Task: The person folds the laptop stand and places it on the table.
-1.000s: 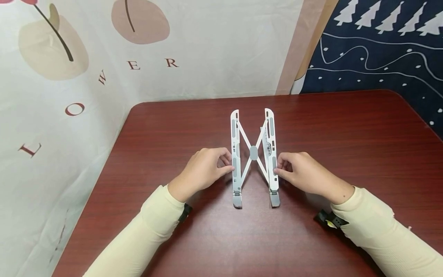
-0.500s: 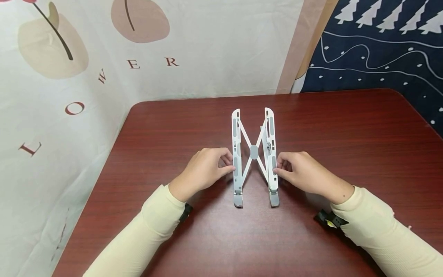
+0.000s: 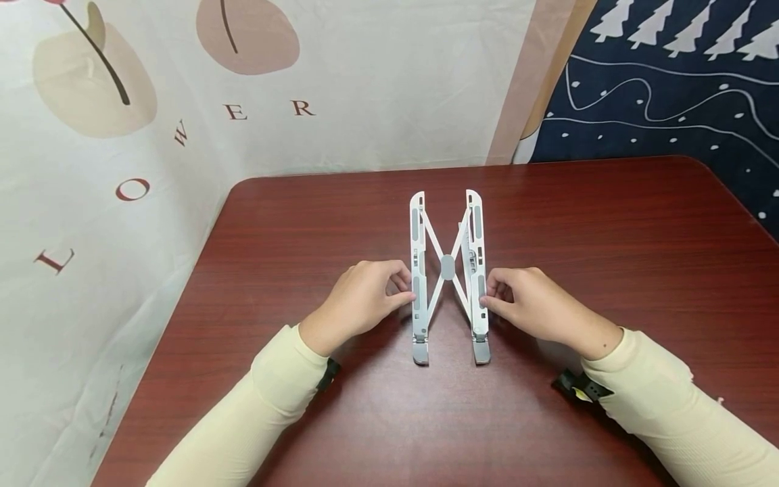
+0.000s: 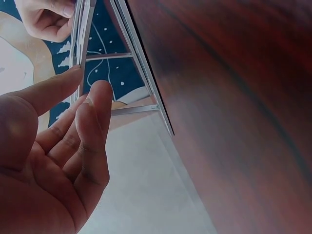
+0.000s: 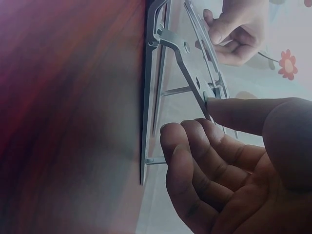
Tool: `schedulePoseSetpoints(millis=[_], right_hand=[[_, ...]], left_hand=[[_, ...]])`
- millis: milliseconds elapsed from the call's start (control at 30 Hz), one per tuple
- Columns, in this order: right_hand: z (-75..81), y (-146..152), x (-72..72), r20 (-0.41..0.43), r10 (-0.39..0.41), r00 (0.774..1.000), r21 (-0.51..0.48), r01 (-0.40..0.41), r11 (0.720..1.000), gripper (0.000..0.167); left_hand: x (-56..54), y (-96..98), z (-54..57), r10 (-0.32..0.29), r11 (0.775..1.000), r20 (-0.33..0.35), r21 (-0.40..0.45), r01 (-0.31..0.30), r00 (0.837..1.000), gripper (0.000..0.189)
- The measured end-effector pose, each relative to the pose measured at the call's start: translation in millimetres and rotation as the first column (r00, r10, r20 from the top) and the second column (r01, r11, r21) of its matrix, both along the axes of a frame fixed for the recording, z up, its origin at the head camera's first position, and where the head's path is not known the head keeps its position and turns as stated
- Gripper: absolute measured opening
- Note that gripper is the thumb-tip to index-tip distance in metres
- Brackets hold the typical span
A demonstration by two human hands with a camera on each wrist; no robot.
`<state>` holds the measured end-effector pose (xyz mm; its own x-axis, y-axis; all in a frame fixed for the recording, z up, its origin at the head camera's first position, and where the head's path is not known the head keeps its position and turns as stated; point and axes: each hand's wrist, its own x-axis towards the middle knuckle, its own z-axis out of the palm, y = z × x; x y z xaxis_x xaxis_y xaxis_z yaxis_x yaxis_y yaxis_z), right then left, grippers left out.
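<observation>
A silver folding laptop stand [image 3: 447, 267] stands on the table, its two side rails joined by an X of crossbars with a grey oval hub. My left hand [image 3: 365, 294] holds the left rail, thumb at its upper edge and fingers curled beside it. On the other side, my right hand [image 3: 535, 301] holds the right rail in the same way. From the right wrist, the hinged support leg of the stand [image 5: 187, 70] shows, with my thumb against the upper rail. Two grey-tipped front lips [image 3: 481, 351] point toward me.
The reddish-brown wooden table [image 3: 389, 426] extends on all sides of the stand. Behind it hang a pale printed cloth [image 3: 389, 88] and a dark blue cloth [image 3: 657, 101] with white trees. Dark straps [image 3: 581, 385] sit at both wrists.
The left rail has shifted slightly to the right together with my left hand, so the two rails stand a little closer together. My right hand has hardly moved.
</observation>
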<state>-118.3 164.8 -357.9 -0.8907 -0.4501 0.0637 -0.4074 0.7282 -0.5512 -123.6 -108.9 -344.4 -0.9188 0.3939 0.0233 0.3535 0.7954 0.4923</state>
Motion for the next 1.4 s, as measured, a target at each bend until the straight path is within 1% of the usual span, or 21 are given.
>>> schedulePoseSetpoints(millis=[267,433,667,833,1133,1400], right_hand=[[-1.7,-2.5,0.5,0.001,0.01,1.0,0.0,-0.01,1.0,0.016],[-2.7,-3.9,0.5,-0.004,0.013,1.0,-0.003,-0.013,1.0,0.017],[-2.6,-4.2,0.5,-0.005,0.015,1.0,-0.004,-0.015,1.0,0.018],[-2.4,-4.0,0.6,-0.001,0.011,1.0,-0.006,-0.011,1.0,0.018],[-2.4,-4.3,0.6,-0.006,0.009,1.0,-0.005,-0.009,1.0,0.017],[-1.5,-5.9,1.4,-0.004,0.013,1.0,-0.004,-0.013,1.0,0.017]], left_hand=[[1.4,0.2,-0.1,-0.002,1.0,0.008,-0.009,0.002,1.0,0.015],[0.1,1.4,0.2,-0.007,1.0,0.006,-0.028,0.007,1.0,0.017],[-0.8,5.1,1.8,-0.003,0.999,0.015,-0.048,0.004,1.0,0.018],[-0.8,8.8,1.7,-0.003,0.998,0.01,-0.058,0.004,1.0,0.018],[-0.2,11.8,2.5,-0.005,0.998,0.004,-0.055,0.005,1.0,0.018],[-0.9,14.2,2.0,-0.016,0.999,0.024,-0.038,0.017,1.0,0.019]])
